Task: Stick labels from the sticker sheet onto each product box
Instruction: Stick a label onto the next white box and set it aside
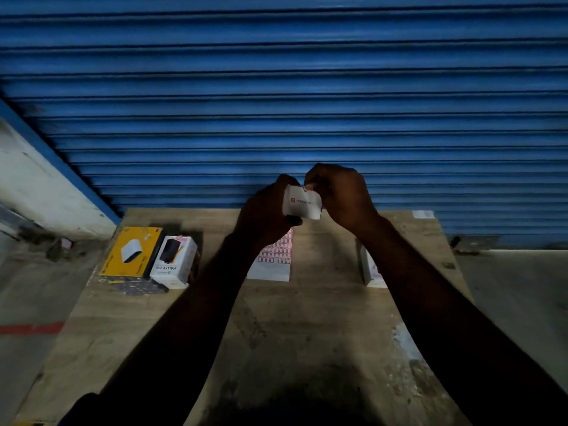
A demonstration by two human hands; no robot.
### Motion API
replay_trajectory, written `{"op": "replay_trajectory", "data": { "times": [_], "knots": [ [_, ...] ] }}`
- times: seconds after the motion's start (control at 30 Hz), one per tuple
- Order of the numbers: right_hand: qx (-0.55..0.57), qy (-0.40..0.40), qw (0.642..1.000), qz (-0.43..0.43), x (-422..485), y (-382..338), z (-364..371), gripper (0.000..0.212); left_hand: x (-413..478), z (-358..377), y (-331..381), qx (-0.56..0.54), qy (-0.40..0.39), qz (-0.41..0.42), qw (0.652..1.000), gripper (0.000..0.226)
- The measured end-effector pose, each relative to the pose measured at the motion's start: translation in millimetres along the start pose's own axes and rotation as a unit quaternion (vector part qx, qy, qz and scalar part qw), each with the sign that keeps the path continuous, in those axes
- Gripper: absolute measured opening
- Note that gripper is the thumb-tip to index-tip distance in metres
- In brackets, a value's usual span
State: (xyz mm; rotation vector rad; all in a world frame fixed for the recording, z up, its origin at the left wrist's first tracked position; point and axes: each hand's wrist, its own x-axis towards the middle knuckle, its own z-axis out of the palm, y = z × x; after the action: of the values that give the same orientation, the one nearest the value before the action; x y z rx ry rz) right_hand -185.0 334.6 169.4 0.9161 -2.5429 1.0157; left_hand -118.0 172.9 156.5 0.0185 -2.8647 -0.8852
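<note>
A small white product box with a red logo is held up above the wooden table. My left hand grips its left side from below. My right hand curls over its upper right corner, fingertips at the top edge; whether a label is under them is hidden. The sticker sheet, white with rows of red-framed labels, lies flat on the table below the hands, partly covered by my left forearm.
At the table's left stand a yellow box and a white box printed with a black device. Another white box sits at the right, partly behind my right forearm. A blue roller shutter closes off the back.
</note>
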Motion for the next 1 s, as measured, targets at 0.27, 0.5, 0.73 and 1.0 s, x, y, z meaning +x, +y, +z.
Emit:
{"op": "replay_trajectory", "data": {
  "times": [0.27,0.5,0.73,1.0],
  "knots": [
    [-0.001,-0.064,0.998,-0.008,7.1,-6.3,-13.4,0.012,0.4,-8.1,-2.6,0.071,-0.001,0.019,0.997,0.070],
    [0.050,-0.084,0.995,0.010,12.2,-6.4,-16.9,0.010,-3.4,-9.0,-3.7,0.028,-0.004,0.010,1.000,0.072],
    [0.031,-0.111,0.993,-0.012,14.9,-8.8,-18.1,0.010,-4.3,-16.1,-2.2,0.008,-0.019,0.011,1.000,0.071],
    [0.057,-0.141,0.988,0.024,17.9,-14.7,-27.4,0.008,-4.3,-18.1,-1.3,0.003,-0.010,0.005,1.000,0.073]
  ]
}}
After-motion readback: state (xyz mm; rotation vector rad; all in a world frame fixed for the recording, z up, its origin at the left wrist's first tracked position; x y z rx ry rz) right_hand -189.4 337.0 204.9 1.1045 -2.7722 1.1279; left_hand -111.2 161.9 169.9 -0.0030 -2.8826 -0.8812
